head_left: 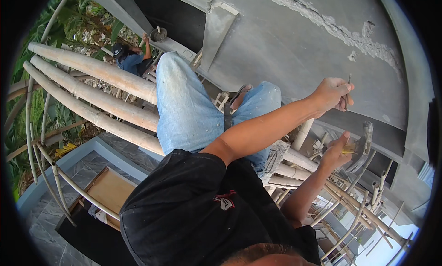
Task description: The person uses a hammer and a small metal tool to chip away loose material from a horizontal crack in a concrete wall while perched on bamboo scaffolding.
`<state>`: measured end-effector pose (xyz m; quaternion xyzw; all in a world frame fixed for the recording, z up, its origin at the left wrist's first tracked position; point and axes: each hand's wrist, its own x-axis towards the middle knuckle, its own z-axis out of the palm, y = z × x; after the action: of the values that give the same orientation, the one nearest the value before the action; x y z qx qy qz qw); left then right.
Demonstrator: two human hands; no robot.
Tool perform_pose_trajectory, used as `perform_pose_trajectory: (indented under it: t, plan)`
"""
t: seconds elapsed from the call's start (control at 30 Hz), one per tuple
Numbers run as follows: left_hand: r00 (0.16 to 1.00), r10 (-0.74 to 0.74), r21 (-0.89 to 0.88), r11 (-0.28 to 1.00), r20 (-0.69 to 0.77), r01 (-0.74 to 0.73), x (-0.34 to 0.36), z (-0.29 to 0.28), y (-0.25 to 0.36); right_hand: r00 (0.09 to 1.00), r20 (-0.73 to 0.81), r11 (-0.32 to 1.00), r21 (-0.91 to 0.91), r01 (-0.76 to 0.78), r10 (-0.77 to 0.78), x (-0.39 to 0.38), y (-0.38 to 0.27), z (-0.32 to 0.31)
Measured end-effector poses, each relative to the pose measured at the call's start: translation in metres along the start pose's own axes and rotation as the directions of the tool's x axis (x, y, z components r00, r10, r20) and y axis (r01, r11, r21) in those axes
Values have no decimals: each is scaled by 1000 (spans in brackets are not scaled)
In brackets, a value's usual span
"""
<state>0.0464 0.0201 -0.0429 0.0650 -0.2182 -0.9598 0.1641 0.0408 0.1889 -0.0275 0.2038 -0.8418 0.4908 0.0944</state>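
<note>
My left hand (332, 94) is raised at the right, its arm stretched across my body. Its fingers pinch a slim, dark metal chisel (346, 100), held about upright in the picture near the grey wall (299, 49). Lower down, my right hand (335, 153) is closed round the yellowish handle of a hammer (367, 136). The worn grey hammer head stands out beyond the fist, apart from the chisel. A rough, chipped groove (322, 21) runs along the upper part of the wall.
Thick bamboo poles (99, 72) of a scaffold run beside and beneath my legs. At the upper left another person (129, 58) in blue works near a bucket (159, 34). More bamboo scaffolding (363, 215) is at the lower right; a tiled floor (50, 233) lies below left.
</note>
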Motion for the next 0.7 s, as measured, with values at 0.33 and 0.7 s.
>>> perform_pose_trajectory:
  t: [0.33, 0.7]
  plan:
    - [997, -73, -41, 997, -4, 73, -11, -1, -9, 990, -63, 992, 22, -122, 123, -19, -10, -3]
    - [997, 59, -48, 997, 39, -57, 18, 25, 28, 999, 44, 994, -101, 29, -25, -14, 8, -4]
